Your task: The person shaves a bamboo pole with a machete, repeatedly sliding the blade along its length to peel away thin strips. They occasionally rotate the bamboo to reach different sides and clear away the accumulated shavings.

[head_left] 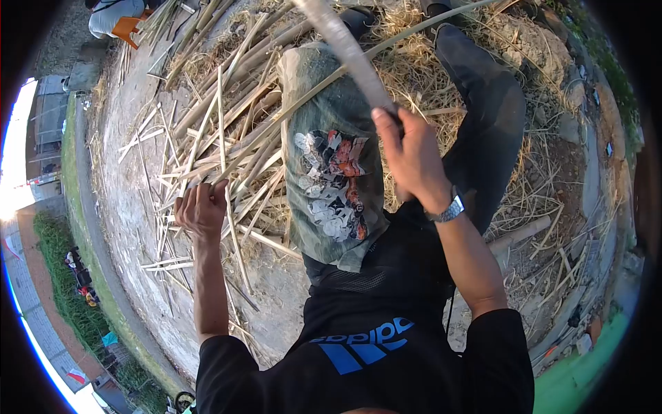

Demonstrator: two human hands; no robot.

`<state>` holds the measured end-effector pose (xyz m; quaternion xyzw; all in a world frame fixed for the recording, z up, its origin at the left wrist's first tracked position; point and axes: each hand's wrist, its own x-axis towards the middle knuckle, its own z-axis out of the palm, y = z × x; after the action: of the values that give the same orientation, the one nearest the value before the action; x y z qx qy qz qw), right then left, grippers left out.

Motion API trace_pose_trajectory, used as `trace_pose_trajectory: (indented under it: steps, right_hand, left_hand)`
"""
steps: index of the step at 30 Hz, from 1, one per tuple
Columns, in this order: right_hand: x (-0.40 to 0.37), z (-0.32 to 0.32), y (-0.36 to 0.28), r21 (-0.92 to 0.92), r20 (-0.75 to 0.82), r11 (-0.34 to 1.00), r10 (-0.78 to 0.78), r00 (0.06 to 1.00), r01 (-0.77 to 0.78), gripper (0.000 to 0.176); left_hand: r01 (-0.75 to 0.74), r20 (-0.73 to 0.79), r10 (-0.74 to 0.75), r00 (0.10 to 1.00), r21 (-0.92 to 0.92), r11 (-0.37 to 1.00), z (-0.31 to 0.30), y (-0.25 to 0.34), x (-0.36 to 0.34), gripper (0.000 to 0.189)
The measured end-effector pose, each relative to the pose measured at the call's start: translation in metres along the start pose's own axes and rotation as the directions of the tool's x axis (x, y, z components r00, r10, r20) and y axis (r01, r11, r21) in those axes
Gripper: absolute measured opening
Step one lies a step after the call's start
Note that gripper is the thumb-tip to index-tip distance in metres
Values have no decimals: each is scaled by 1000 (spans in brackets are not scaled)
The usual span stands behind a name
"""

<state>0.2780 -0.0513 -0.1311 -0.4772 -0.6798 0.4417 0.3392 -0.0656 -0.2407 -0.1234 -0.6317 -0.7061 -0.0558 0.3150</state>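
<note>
While your right hand [414, 162] gripped the raised blade [345, 48] and your left hand [201, 207] clenched the bamboo strip [279, 125] lying across your cloth-padded knee [331, 152], you needed that left grip kept well clear.

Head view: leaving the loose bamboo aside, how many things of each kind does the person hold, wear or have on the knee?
Blurred tool in the right hand: 1
Silver wristwatch: 1
Printed cloth on the knee: 1
Total: 3
The left hand grips bamboo strips, not counted.
</note>
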Motion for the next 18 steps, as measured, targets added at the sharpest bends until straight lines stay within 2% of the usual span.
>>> trace_pose_trajectory:
  steps: [2, 4, 5, 6, 7, 8, 9, 10, 11, 12, 14, 18]
  right_hand:
    - [-26, 24, -6, 59, 179, 992, -120, 977, 112, 36]
    - [-33, 21, -18, 22, 336, 998, -70, 939, 67, 38]
    - [-31, 19, -15, 49, 307, 998, -48, 951, 35, 39]
    - [-29, 13, -9, 75, 282, 997, -26, 959, 5, 40]
    - [-26, 2, -4, 52, 182, 996, -76, 980, 68, 43]
    - [-25, -2, 4, 107, 127, 994, 19, 992, -33, 41]
    - [-23, -15, 4, 129, 77, 991, 30, 997, -40, 36]
    - [-21, -24, 5, 188, 32, 978, 83, 996, -88, 31]
    - [-19, -33, 19, 168, 1, 982, 91, 996, -90, 27]
    - [-17, -40, 15, 264, -17, 951, 172, 985, -162, 24]
    - [-11, -44, 18, 262, -108, 958, 146, 983, -114, 21]
    - [-1, -45, 18, 208, -116, 974, 110, 987, -84, 20]
  left_hand:
    - [-21, -3, 21, 1000, -5, 1000, -3, 1, 6, 39]
    - [-31, -35, 30, 999, -26, 999, -7, 1, 8, 39]
    - [-19, 29, 21, 999, -74, 997, -8, -3, 4, 39]
    - [-17, 30, 19, 999, -67, 998, -9, -9, 0, 39]
    - [163, 262, -98, 960, -238, 957, -10, -15, -4, 38]
    - [369, 493, -163, 855, -356, 859, -12, -18, -8, 37]
    - [382, 464, -160, 871, -435, 816, -18, -10, -7, 46]
    - [391, 467, -170, 868, -431, 813, -22, -6, -6, 46]
    - [465, 520, -185, 834, -480, 744, -27, -2, -5, 45]
    - [536, 573, -193, 796, -520, 665, -33, 1, -4, 43]
    - [545, 572, -206, 794, -519, 658, -39, 4, -2, 41]
    - [547, 583, -187, 791, -535, 644, -31, -14, -11, 45]
